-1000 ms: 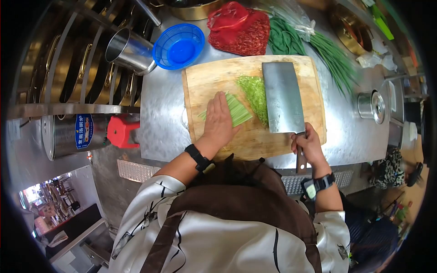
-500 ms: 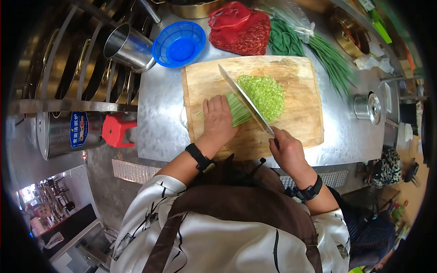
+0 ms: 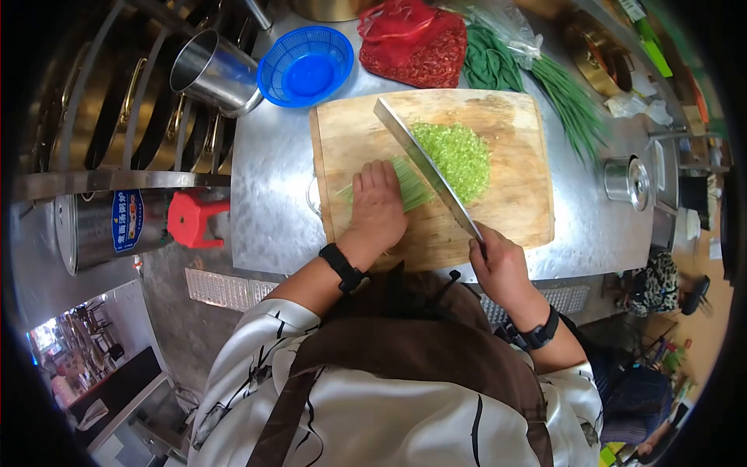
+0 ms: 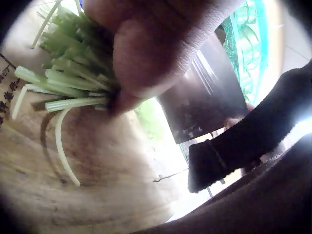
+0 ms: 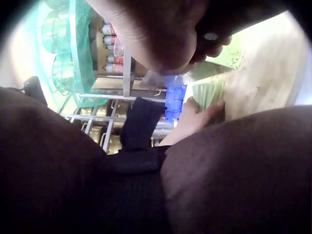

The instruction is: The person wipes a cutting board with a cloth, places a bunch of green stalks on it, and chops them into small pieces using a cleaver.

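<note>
A bundle of thin green stalks [image 3: 412,184] lies on the wooden cutting board [image 3: 513,117]. My left hand [image 3: 378,204] holds it down with bent fingers; the left wrist view shows the thumb against the stalks [image 4: 73,73] and their loose ends sticking out. My right hand [image 3: 502,266] grips a cleaver [image 3: 430,165] by its handle, the dark grip [image 5: 239,19] filling the palm in the right wrist view. The blade stands on edge, slanting between the bundle and a pile of finely chopped green bits [image 3: 459,162]. The bundle's cut end is close beside the blade.
Behind the board stand a blue plastic basket [image 3: 305,66], a red bag of dark red contents [image 3: 416,47], a green cloth [image 3: 492,62] and long green scallions [image 3: 568,105]. A steel pot [image 3: 214,70] leans at the left. A lidded steel container [image 3: 627,183] stands right on the metal table [image 3: 272,218].
The cleaver swung left from beyond the chopped pile to the bundle's cut end, turning from flat to on edge and uncovering the pile. My left fingers have bent more over the stalks.
</note>
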The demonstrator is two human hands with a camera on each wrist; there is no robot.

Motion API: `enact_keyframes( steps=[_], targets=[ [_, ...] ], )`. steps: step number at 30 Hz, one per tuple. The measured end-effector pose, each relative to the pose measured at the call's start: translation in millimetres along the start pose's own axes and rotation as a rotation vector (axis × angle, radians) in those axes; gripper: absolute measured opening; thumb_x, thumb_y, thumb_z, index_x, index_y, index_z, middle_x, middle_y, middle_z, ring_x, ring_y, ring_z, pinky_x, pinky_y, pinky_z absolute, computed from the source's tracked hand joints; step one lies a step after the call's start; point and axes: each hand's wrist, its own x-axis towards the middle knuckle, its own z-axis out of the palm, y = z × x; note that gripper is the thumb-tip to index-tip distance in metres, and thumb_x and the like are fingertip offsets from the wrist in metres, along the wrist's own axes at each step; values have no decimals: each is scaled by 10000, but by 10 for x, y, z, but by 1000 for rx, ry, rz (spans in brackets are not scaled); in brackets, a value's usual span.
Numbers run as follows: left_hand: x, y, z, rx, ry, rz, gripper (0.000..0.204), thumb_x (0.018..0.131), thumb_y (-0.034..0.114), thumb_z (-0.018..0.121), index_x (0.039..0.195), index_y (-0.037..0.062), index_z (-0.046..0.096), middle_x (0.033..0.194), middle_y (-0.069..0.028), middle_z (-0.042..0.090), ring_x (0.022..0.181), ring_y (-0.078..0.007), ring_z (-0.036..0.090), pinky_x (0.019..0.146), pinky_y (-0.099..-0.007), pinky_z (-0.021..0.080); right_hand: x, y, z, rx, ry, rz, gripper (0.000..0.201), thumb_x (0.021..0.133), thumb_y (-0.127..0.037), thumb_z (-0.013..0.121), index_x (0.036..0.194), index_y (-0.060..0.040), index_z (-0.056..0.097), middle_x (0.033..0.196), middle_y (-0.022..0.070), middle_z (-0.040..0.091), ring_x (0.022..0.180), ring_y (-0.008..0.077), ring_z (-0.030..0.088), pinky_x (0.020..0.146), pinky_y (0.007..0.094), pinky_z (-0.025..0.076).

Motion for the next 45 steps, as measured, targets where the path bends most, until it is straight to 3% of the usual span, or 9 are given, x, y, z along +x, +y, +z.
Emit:
enact_keyframes(
  steps=[15,17,21,28,34,36,40,45],
  targets=[
    [19,-20,10,-93,61,34,865,648,218,752,1329,-136,352,1287,-259,421,1200,-406,408,1023,-500,312,86,-302,-340,-171,-249,66,234,900,-111,582,1104,2,590,796,214,645,682,401,637,613,478,523],
    [19,-18,-24,-29,107,59,753,723,242,695,1297,-145,400,1218,-224,455,1140,-366,418,1001,-469,320,134,-309,-352,-160,-291,97,198,899,-108,576,1060,7,583,761,226,635,688,408,637,618,487,522],
    [19,-26,-13,-10,86,57,757,725,244,691,1305,-148,405,1239,-232,454,1169,-372,414,1016,-466,315,235,-268,-309,-132,-347,129,154,901,-108,565,1001,9,574,745,232,632,683,416,633,624,496,518],
    [37,-22,64,22,88,38,630,762,126,581,1308,-146,426,1260,-239,463,1196,-369,422,1026,-462,314,538,-23,281,-57,-206,61,135,909,-119,555,916,15,571,695,240,620,660,427,624,619,512,507],
    [-2,12,21,7,95,44,601,786,120,567,1306,-144,420,1263,-241,463,1195,-372,424,1031,-460,316,505,145,361,-54,-102,52,155,915,-139,566,915,14,589,699,241,624,639,426,619,603,510,507],
    [27,-14,23,-40,112,9,599,794,127,570,1305,-146,416,1262,-243,461,1196,-375,423,1032,-461,316,374,168,314,-6,18,-2,157,910,-138,582,958,9,603,708,235,630,632,421,619,590,504,504],
    [-35,-55,138,11,138,40,682,780,197,634,1318,-147,396,1271,-242,451,1202,-384,414,1034,-469,313,129,-127,-79,-87,-69,39,146,902,-127,594,956,8,607,717,229,631,646,411,626,598,482,512],
    [-21,-27,122,-3,158,44,731,747,223,675,1315,-139,392,1261,-228,450,1194,-377,412,1028,-470,315,21,-226,-237,-130,-177,66,138,902,-121,588,922,15,602,723,232,631,648,415,626,603,481,515]
  ],
)
